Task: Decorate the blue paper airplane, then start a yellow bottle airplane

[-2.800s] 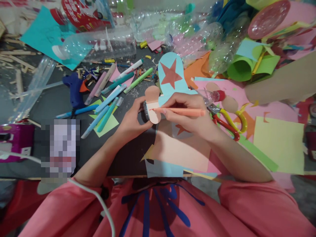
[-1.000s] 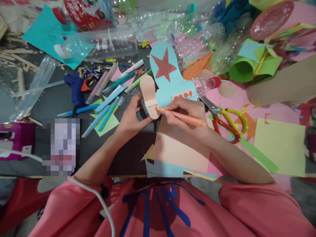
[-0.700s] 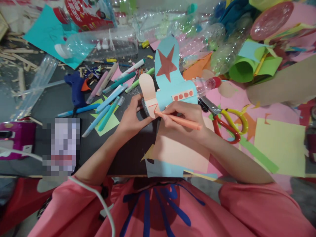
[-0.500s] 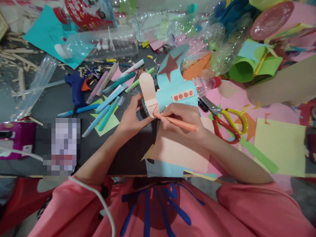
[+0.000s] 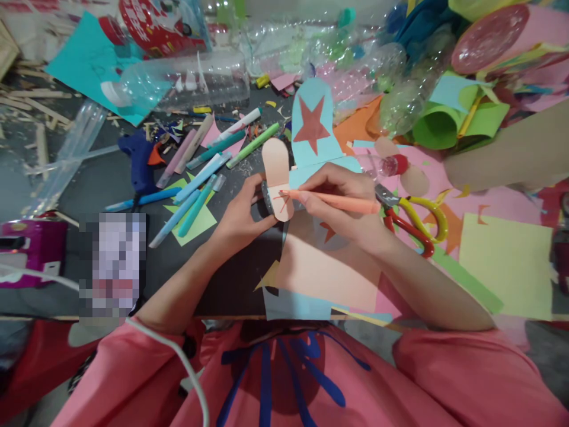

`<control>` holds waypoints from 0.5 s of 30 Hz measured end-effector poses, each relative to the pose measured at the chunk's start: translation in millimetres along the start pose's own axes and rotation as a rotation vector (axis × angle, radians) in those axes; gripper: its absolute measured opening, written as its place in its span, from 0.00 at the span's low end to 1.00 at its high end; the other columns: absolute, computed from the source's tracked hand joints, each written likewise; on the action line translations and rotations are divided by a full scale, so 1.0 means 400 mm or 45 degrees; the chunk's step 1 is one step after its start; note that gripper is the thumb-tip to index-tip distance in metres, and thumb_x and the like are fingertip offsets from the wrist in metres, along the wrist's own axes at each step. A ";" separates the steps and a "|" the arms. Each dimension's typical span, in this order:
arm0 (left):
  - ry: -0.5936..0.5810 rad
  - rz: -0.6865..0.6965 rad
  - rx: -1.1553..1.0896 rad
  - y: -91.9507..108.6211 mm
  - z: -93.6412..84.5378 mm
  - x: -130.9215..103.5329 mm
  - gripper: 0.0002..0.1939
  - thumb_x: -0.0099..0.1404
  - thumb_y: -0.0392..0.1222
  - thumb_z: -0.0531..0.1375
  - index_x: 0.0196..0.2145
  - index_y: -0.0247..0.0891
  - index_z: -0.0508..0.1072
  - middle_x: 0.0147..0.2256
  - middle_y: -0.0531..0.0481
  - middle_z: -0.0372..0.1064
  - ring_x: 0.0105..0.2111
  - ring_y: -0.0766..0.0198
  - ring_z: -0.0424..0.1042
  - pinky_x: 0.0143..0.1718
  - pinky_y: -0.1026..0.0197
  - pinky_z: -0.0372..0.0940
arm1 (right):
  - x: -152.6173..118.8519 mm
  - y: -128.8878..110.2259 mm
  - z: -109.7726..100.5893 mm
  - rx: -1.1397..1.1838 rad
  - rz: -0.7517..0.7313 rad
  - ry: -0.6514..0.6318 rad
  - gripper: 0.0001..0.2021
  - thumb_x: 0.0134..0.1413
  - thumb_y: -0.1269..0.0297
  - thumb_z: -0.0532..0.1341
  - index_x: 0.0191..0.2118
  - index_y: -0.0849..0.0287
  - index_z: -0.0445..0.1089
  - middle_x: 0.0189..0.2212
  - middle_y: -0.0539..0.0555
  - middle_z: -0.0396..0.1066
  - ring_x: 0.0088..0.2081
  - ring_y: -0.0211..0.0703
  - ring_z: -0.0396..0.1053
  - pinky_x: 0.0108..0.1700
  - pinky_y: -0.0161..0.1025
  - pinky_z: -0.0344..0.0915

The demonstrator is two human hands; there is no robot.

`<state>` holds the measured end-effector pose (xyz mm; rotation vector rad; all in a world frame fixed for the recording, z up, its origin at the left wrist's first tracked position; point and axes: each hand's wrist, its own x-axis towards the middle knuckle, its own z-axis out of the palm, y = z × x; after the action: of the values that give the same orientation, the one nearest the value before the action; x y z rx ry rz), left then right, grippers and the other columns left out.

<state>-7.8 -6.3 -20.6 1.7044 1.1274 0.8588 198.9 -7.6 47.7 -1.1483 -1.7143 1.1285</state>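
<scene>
A light-blue paper craft (image 5: 311,163) with a red star on its upright wing lies at the middle of the table. On its left end is a pale peach strip with rounded ends (image 5: 276,160), bearing thin red lines. My left hand (image 5: 242,210) grips that left end between thumb and fingers. In my right hand (image 5: 344,198) is an orange marker (image 5: 342,201), its tip touching the peach strip near the lines. My right hand hides part of the blue body. Peach paper (image 5: 329,267) lies under the right wrist.
Markers (image 5: 204,169) and a blue glue gun (image 5: 136,160) lie left. Red-and-yellow scissors (image 5: 411,219) sit right of my right hand. Plastic bottles (image 5: 186,80) line the back. A phone (image 5: 118,261) and a purple box (image 5: 33,252) are at the left, yellow paper (image 5: 507,267) at the right.
The craft has turned, so its starred wing stands straighter and the row of red dots is out of sight. The marker tip has moved up slightly, and more red lines show on the strip.
</scene>
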 end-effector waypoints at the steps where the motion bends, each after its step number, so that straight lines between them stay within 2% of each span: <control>1: 0.000 0.002 -0.003 0.000 0.000 0.000 0.32 0.60 0.49 0.66 0.60 0.44 0.62 0.60 0.43 0.67 0.60 0.52 0.70 0.62 0.52 0.68 | 0.000 0.002 0.002 -0.005 0.002 -0.001 0.17 0.60 0.47 0.63 0.29 0.54 0.69 0.23 0.48 0.71 0.24 0.37 0.65 0.24 0.37 0.59; 7: 0.005 0.011 0.013 0.000 0.000 0.002 0.32 0.59 0.46 0.66 0.59 0.44 0.62 0.59 0.43 0.68 0.58 0.50 0.72 0.61 0.50 0.69 | -0.003 0.002 0.004 -0.019 -0.006 -0.025 0.15 0.62 0.50 0.62 0.30 0.54 0.70 0.25 0.49 0.72 0.25 0.37 0.66 0.26 0.38 0.61; 15: -0.007 -0.004 0.006 -0.001 0.000 0.005 0.33 0.60 0.50 0.66 0.60 0.43 0.62 0.60 0.42 0.67 0.60 0.50 0.70 0.61 0.49 0.68 | -0.006 0.001 -0.006 -0.098 -0.049 -0.122 0.12 0.61 0.57 0.63 0.27 0.55 0.71 0.23 0.48 0.71 0.25 0.37 0.63 0.27 0.37 0.60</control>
<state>-7.2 -4.5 -20.6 1.7070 1.1289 0.8500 201.9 -9.1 47.8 -1.1184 -1.8599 1.1186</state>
